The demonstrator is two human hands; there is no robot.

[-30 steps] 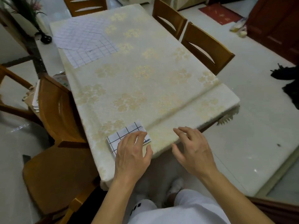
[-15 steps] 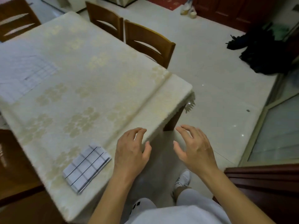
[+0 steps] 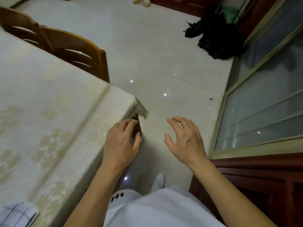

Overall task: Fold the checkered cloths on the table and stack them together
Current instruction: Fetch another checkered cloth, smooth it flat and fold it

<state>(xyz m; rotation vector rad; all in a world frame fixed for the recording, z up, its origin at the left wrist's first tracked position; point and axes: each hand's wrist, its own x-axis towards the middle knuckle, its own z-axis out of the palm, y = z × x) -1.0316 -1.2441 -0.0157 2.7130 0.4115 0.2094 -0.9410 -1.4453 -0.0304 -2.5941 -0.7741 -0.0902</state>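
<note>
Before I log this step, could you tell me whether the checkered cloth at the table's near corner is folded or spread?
Folded: the checkered cloth lies as a small compact rectangle on the table, neither hand touching it.

Bare forearms, white shirt [image 3: 164, 210], white trousers [image 3: 122, 196] with black marks, white shoe [image 3: 158, 181].

Folded checkered cloth [image 3: 17, 214] cut off at the near left corner, smeared by motion blur. Tabletop [image 3: 49, 112] pattern blurry too, far side out of frame.
</note>
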